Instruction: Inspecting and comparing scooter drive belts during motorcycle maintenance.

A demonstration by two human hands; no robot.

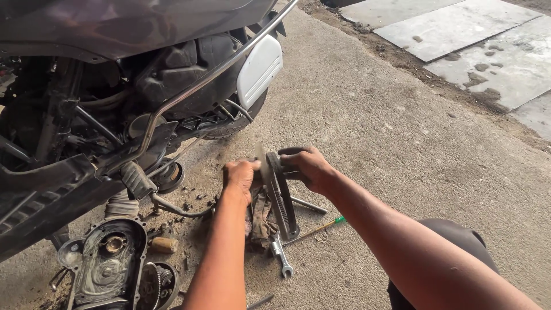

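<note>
My left hand (240, 178) and my right hand (308, 167) grip a round metal pulley assembly (270, 167) from either side, just above the concrete floor. A black toothed drive belt (282, 204) loops around it and hangs down to the ground. Under the assembly lies a dirty rag (259, 217). The scooter (115, 86) stands to the left, its side panels off and the engine exposed.
A combination wrench (281, 257) and a thin screwdriver with a green tip (318, 228) lie on the floor below my hands. A removed black engine cover (106, 264) and a toothed clutch part (158, 284) lie at lower left. My knee (453, 241) is at lower right.
</note>
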